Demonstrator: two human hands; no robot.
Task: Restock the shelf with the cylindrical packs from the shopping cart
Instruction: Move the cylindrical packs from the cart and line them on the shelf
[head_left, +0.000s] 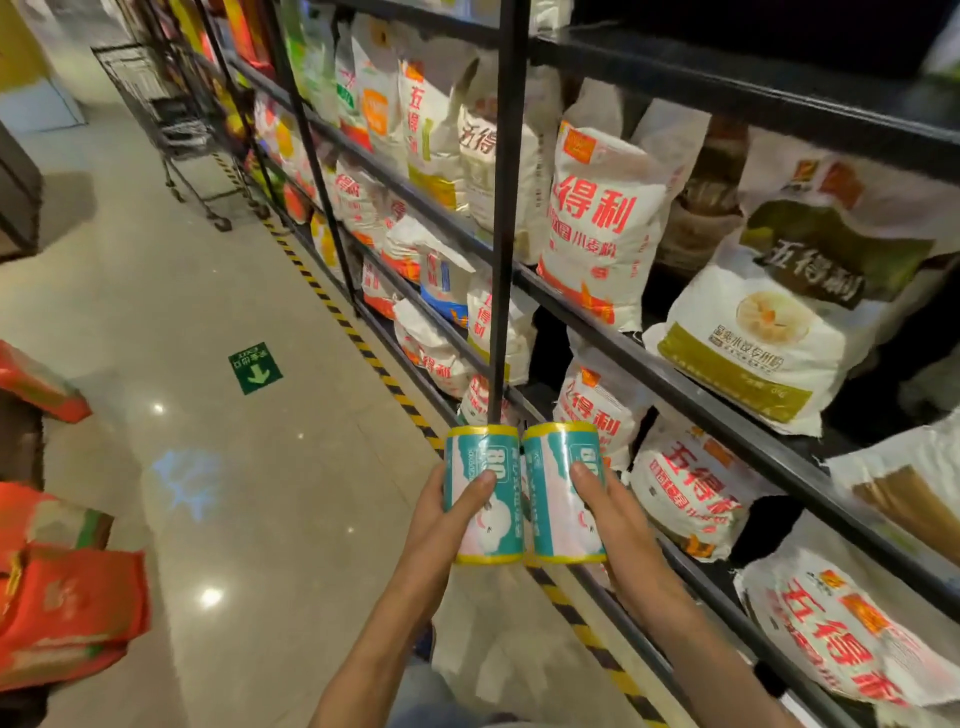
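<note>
Both forearms reach out from below, the left hand (457, 499) wrapped round one teal pack (485, 493) and the right hand (605, 501) round another pack (563, 491), upright, side by side and touching, held before the shelf's black upright post (506, 208). I'd guess trouble comes at the shelf (675, 379): flour bags (605, 228) crowd every tier, so a roll pushed in could topple, or slip from either grip.
</note>
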